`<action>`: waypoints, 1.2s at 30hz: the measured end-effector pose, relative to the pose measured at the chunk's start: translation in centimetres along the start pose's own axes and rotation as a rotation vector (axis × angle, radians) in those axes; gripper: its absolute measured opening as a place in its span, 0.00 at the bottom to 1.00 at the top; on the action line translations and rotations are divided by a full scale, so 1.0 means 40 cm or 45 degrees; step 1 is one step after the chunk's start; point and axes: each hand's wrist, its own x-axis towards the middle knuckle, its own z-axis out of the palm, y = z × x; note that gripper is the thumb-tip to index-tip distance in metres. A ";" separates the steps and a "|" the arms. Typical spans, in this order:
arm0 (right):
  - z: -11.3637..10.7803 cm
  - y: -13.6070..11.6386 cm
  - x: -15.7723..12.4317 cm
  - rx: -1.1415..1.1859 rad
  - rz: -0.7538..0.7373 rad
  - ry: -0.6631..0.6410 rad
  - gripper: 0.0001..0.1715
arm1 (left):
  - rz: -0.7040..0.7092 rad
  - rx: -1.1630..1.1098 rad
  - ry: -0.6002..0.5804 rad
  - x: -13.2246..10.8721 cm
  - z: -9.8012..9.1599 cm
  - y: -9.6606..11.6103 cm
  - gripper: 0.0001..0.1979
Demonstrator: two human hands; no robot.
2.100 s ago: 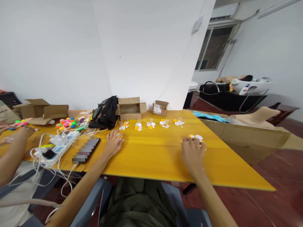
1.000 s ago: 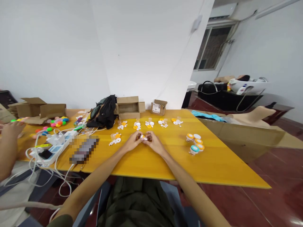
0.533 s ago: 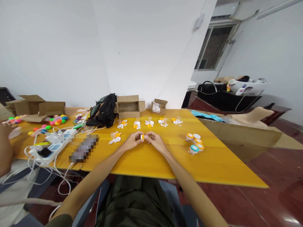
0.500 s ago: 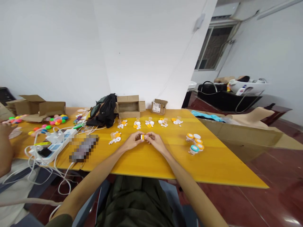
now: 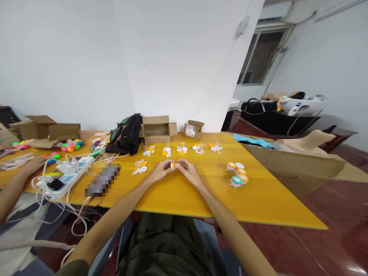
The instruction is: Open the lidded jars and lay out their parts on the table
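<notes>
Orange-capped vial [image 5: 173, 165] pinched between left hand [image 5: 161, 171] and right hand [image 5: 188, 171].

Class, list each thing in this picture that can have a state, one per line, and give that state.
left hand: closed on the small orange-capped piece, together with the right.
right hand: closed on the same piece.
small orange-capped piece: held between both hands above the yellow table.
capped jars: lids on, standing.
cardboard box: flaps open.
small cardboard box: open.

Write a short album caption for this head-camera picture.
Left hand and right hand together pinch a small orange-capped piece above the yellow table.
</notes>
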 end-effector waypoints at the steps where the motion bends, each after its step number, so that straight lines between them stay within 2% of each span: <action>1: -0.001 0.002 0.001 -0.010 0.021 -0.007 0.20 | -0.009 0.011 0.000 0.000 0.000 0.000 0.24; 4: -0.004 0.004 0.003 -0.032 0.046 -0.047 0.21 | -0.027 0.036 -0.005 0.000 0.000 -0.002 0.25; 10: -0.002 0.005 0.001 -0.020 -0.078 -0.038 0.17 | 0.002 0.000 0.006 0.001 0.000 0.001 0.22; 14: 0.003 0.009 0.000 -0.022 -0.033 -0.002 0.18 | 0.007 0.019 -0.005 0.001 -0.001 0.007 0.22; 17: 0.005 0.006 -0.001 -0.066 0.000 -0.037 0.16 | -0.005 0.025 -0.010 0.001 -0.002 0.005 0.22; 23: 0.006 -0.016 -0.008 -0.074 -0.151 -0.080 0.12 | -0.015 -0.052 0.029 0.004 -0.003 0.001 0.22; 29: 0.015 -0.007 -0.009 -0.042 -0.101 -0.013 0.17 | -0.018 -0.058 0.051 -0.001 0.000 0.024 0.22; 36: 0.015 -0.006 -0.005 -0.062 -0.158 -0.068 0.11 | -0.042 -0.089 0.067 0.001 -0.001 0.027 0.20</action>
